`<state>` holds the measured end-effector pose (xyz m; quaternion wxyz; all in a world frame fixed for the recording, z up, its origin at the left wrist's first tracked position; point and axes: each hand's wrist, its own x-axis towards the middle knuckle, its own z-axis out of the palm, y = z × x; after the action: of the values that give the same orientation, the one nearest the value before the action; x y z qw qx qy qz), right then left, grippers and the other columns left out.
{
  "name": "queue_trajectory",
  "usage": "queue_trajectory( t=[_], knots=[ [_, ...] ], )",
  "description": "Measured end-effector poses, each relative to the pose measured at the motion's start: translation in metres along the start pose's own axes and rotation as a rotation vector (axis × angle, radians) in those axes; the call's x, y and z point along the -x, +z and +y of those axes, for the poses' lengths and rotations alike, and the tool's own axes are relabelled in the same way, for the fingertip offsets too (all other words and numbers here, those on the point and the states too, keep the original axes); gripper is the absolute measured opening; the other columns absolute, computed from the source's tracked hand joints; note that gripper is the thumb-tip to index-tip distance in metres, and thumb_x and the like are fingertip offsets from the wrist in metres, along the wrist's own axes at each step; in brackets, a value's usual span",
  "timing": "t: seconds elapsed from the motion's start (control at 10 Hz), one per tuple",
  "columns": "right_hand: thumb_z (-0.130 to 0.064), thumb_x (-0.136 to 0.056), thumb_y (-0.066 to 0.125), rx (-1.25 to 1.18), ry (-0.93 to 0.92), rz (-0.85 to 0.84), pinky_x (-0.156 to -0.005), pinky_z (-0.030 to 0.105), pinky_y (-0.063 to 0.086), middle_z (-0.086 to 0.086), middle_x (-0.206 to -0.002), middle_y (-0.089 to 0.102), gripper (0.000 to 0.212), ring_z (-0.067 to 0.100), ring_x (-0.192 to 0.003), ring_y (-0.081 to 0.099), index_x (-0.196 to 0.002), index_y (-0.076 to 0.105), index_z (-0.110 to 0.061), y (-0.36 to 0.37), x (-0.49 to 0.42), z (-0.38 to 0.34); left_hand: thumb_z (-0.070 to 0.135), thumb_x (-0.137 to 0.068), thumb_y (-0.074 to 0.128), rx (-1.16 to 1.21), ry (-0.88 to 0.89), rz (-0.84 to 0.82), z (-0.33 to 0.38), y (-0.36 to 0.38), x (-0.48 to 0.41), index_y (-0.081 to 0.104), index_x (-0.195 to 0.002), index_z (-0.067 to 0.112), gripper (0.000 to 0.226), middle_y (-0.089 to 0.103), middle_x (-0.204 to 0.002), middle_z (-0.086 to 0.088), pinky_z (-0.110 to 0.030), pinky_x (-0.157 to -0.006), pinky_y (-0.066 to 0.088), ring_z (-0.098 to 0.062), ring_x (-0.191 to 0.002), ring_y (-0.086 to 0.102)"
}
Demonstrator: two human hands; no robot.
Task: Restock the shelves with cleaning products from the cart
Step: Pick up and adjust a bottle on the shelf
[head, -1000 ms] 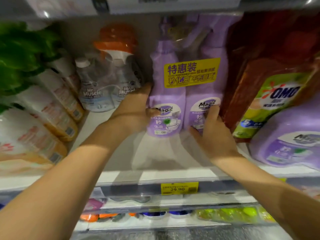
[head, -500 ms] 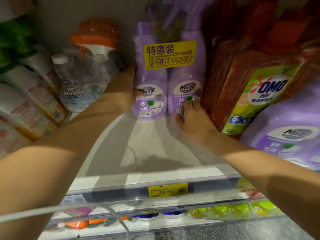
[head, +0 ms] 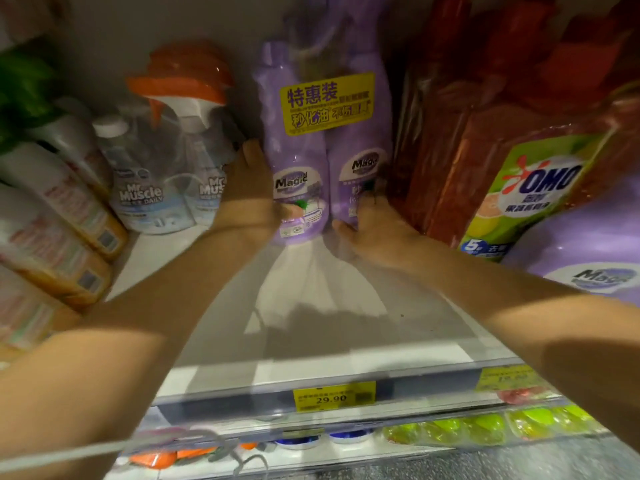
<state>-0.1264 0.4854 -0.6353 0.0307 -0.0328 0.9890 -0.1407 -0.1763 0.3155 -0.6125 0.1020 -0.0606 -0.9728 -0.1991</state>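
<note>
Purple twin pack (head: pixel 311 150): two "Magic" spray bottles bound together, with a yellow promo sticker (head: pixel 327 102) across both necks. It stands upright at the back of the white shelf (head: pixel 311 341), against the rear wall.

Our left hand (head: pixel 251 195) holds the pack's left flank. The thumb lies across the front label and the fingers wrap out of sight behind. Our right hand (head: pixel 374 230) clasps the lower right bottle, thumb at the base and fingers curled toward its far side. Blur softens the fingertips there.

Tight quarters on both sides. To the left, clear Mr Muscle trigger bottles (head: pixel 162 188) with orange and white heads stand just beside the pack, and our left hand is wedged between them and it. To the right, a red OMO detergent jug (head: pixel 485 168) stands just beside the pack, and our right fingers are in the narrow gap between them. A large purple jug (head: pixel 588 244) leans in front of the red one.

Far left, white and orange bottles (head: pixel 52 220) lie tilted in a row, with something green above them.

On the shelf's front rail is a yellow price tag (head: pixel 334 396) reading 29.90. On the tier below sit green packs (head: pixel 467 427) and blue and white lids. A pale wire (head: pixel 104 448) crosses the lower left corner.
</note>
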Motion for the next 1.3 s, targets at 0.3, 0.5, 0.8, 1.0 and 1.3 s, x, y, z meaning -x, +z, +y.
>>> queue_trajectory(
  t=[0.3,0.5,0.8,1.0,1.3],
  knots=[
    [-0.045,-0.094,0.052,-0.112,0.021,0.096,-0.098,0.035,0.038,0.025,-0.136,0.045,0.066,0.037,-0.122,0.046,-0.139,0.035,0.001,0.013,-0.018,0.005,0.031,-0.074,0.078,-0.222,-0.003,0.063,0.013,-0.007,-0.015,0.019,-0.145,0.001,0.097,0.031,-0.144,-0.018,-0.040,-0.110,0.016,-0.033,-0.136,0.025],
    [-0.042,-0.093,0.053,-0.167,0.030,0.039,-0.093,0.029,0.039,0.022,-0.133,0.047,0.062,0.035,-0.120,0.049,-0.137,0.036,-0.001,0.010,-0.019,0.007,0.034,-0.071,0.079,-0.299,-0.055,0.097,0.018,0.000,-0.019,0.021,-0.142,0.001,0.098,0.032,-0.141,-0.019,-0.040,-0.109,0.025,-0.035,-0.132,0.029],
    [-0.040,-0.097,0.049,-0.252,-0.092,-0.021,-0.107,0.022,0.010,0.013,-0.156,0.021,0.075,0.024,-0.143,0.019,-0.151,0.013,-0.004,0.004,0.011,0.001,0.021,-0.091,0.060,-0.380,-0.100,0.140,0.022,0.011,-0.027,0.010,-0.145,-0.008,0.079,0.019,-0.150,-0.026,-0.042,-0.114,0.016,-0.040,-0.137,0.023],
    [-0.014,-0.091,0.063,-0.749,-0.178,0.200,-0.095,0.007,0.033,-0.001,-0.121,0.059,0.040,0.006,-0.114,0.053,-0.127,0.051,-0.004,-0.013,0.075,0.016,0.004,-0.095,0.049,0.102,-0.084,0.256,0.039,0.009,0.004,0.005,-0.149,-0.005,0.070,0.003,-0.157,-0.026,-0.039,-0.116,0.007,-0.040,-0.145,0.008],
    [-0.010,-0.089,0.064,-1.100,-0.132,0.417,-0.076,0.021,0.053,-0.015,-0.079,0.070,0.015,0.001,-0.077,0.065,-0.090,0.064,-0.025,-0.041,0.145,0.051,0.016,-0.093,0.052,0.786,0.230,0.445,0.121,0.028,0.115,0.056,-0.105,0.009,0.014,0.052,-0.099,-0.003,-0.011,-0.072,0.043,0.001,-0.083,0.053]
  ],
)
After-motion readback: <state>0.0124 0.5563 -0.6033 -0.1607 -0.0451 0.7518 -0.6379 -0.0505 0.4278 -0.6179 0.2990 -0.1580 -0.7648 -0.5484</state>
